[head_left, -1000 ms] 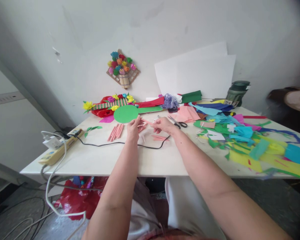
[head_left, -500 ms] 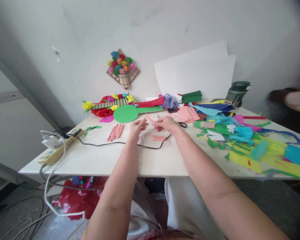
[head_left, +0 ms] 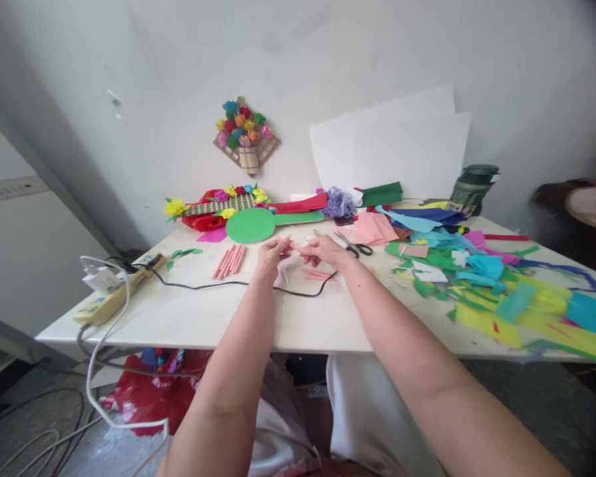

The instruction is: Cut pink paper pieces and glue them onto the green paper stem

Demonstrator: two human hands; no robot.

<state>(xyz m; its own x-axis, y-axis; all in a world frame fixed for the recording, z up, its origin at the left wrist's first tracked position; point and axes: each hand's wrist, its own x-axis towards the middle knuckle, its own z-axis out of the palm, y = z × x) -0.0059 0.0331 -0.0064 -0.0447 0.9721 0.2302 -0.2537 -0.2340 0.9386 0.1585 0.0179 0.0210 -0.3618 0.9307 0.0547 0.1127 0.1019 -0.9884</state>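
Between my two hands, over the middle of the white table, stretches a thin pink paper roll. The fingers of my left hand pinch one end, and my right hand is closed on the other. Part of the roll is hidden by the fingers. Several finished-looking pink paper sticks lie left of my left hand. A few more pink strips rest below my right hand, beside a black cord. Black-handled scissors lie just right of my right hand.
A green round paper piece and a flower-decorated craft lie at the back. Pink paper sheets and many coloured scraps cover the right side. A power strip sits left; a dark green bottle stands back right.
The pink roll has gone from slanting upward to lying nearly level between my hands. My right hand has come slightly closer to the left, and the scissors show more fully.
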